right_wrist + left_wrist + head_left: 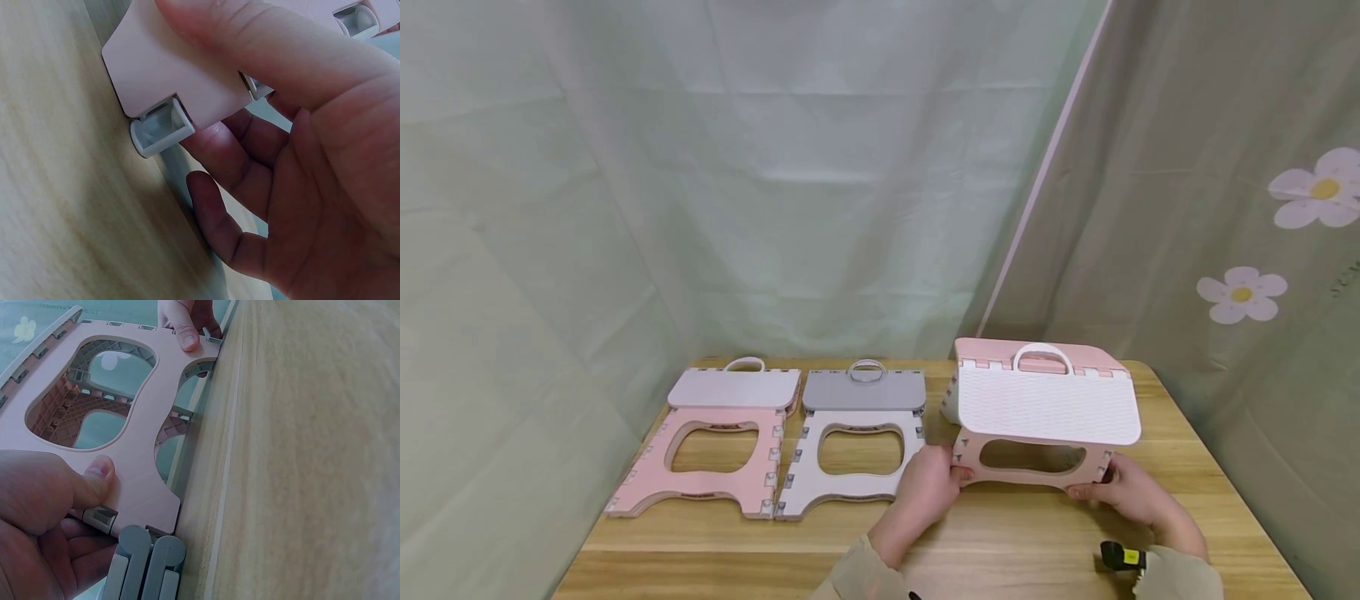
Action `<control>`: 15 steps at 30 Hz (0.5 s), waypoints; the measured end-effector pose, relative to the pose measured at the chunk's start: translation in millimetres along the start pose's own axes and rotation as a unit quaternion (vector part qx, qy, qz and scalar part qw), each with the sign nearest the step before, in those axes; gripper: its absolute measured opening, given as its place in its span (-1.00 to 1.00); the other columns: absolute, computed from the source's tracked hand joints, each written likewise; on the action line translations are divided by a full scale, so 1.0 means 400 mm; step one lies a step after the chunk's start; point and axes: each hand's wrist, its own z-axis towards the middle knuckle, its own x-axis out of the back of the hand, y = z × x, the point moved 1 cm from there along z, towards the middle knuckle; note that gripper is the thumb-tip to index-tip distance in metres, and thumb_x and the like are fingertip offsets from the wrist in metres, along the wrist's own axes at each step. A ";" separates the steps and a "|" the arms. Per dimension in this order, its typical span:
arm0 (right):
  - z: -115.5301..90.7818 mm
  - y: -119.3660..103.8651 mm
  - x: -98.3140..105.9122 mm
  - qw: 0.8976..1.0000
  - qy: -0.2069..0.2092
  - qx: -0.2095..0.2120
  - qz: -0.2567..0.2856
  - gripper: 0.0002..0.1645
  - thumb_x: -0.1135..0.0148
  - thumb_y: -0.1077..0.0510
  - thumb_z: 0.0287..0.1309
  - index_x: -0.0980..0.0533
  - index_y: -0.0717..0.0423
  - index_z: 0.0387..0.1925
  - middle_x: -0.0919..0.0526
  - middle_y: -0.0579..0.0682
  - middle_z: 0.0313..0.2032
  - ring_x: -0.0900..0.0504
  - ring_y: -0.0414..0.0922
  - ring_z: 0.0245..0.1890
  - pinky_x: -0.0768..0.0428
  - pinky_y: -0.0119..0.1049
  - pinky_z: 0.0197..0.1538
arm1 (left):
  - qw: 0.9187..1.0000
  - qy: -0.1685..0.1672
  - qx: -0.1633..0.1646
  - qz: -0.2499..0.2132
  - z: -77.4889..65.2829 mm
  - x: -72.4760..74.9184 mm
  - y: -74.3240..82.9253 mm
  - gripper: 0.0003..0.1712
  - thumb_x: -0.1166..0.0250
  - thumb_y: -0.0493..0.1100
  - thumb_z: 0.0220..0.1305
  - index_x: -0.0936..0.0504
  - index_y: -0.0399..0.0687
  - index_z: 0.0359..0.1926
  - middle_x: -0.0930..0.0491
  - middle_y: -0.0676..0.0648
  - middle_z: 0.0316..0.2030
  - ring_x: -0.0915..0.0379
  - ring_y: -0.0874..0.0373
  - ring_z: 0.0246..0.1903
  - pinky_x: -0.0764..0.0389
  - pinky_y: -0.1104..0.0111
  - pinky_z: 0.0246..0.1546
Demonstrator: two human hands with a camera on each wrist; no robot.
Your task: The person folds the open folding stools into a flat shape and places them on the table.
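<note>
A pink and white folding stool [1048,407] stands opened out at the right of the table, its white top half tilted down toward me and a looped handle along its ridge. My left hand [928,487] grips the left edge of its pink front leg panel, thumb on the face and fingers behind, as the left wrist view shows. On the panel's other side, my right hand [1138,496] pinches the lower right edge between thumb and fingers. Through the cut-out of the leg panel [137,469], the ribbed inside and rear leg are visible. Close by the hinge, the panel's corner [156,69] is near the tabletop.
Two folded stools lie flat to the left: a pink one with a white top [733,389] and a white one with a grey top [863,392], the latter beside my left hand. All are on a wooden table [737,558]. Curtains [850,208] hang behind and at both sides.
</note>
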 end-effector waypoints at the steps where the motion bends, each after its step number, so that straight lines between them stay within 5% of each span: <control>1: 0.000 0.000 0.000 1.000 -0.001 0.000 0.001 -0.39 -0.60 0.10 0.22 -0.54 0.29 0.17 -0.66 0.07 -0.08 -0.55 -0.12 -0.13 -0.52 -0.28 -0.10 | 1.000 0.000 0.000 0.000 0.000 0.000 0.000 -0.76 -0.57 -0.09 0.28 -0.66 -0.06 -0.31 -0.62 0.03 -0.50 -0.41 0.23 -0.54 -0.50 0.27 -0.49; 15: 0.002 0.001 0.001 1.000 -0.001 0.002 0.001 -0.34 -0.60 0.10 0.21 -0.52 0.30 0.21 -0.67 0.09 -0.02 -0.56 -0.10 -0.10 -0.55 -0.27 -0.09 | 1.000 0.001 -0.001 0.003 0.001 -0.002 -0.003 -0.75 -0.58 -0.07 0.27 -0.66 -0.06 -0.32 -0.63 0.03 -0.49 -0.45 0.21 -0.53 -0.52 0.24 -0.48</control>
